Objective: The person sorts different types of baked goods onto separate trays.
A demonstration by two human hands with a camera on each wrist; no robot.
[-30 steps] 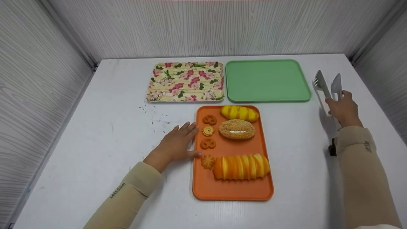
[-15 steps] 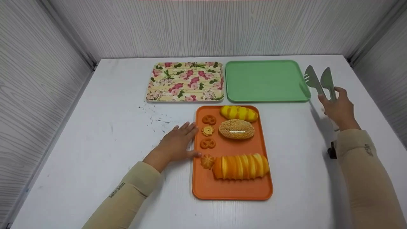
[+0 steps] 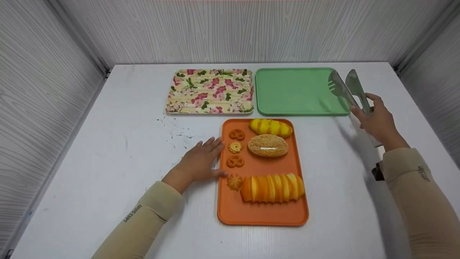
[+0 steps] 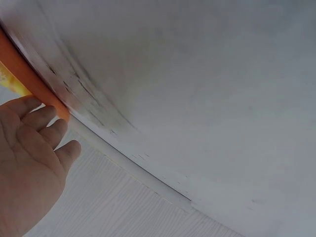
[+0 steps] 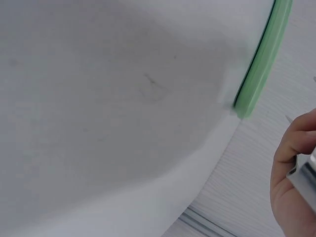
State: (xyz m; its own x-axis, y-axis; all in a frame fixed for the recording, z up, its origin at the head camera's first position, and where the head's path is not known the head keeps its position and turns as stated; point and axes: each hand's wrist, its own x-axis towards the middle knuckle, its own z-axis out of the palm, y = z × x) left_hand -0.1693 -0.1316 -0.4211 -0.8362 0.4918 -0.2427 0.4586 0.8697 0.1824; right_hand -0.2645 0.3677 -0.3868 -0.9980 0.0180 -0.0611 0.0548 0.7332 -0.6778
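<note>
My right hand (image 3: 378, 118) grips a pair of metal serving tongs (image 3: 354, 88), one arm slotted, the other spoon-like, spread apart. The tong heads overlap the right end of the green tray (image 3: 298, 91) in the head view. In the right wrist view the fingers curl round the metal handle (image 5: 303, 180). My left hand (image 3: 199, 161) lies with fingers spread at the left rim of the orange tray (image 3: 264, 216). On that tray are a sliced-looking loaf (image 3: 273, 188), a sesame bun (image 3: 268, 145), a yellow bread roll (image 3: 270, 127) and several small biscuits (image 3: 235, 162).
A floral tray (image 3: 210, 91) stands at the back, left of the green tray. Wood-grain panels (image 3: 201, 32) enclose the white table (image 3: 118, 151) at the back and sides. Dark scuff marks (image 3: 179, 135) show on the table left of the orange tray.
My right hand has carried the tongs leftward, from beside the green tray to over its right end. My left hand and the orange tray have stayed in place.
</note>
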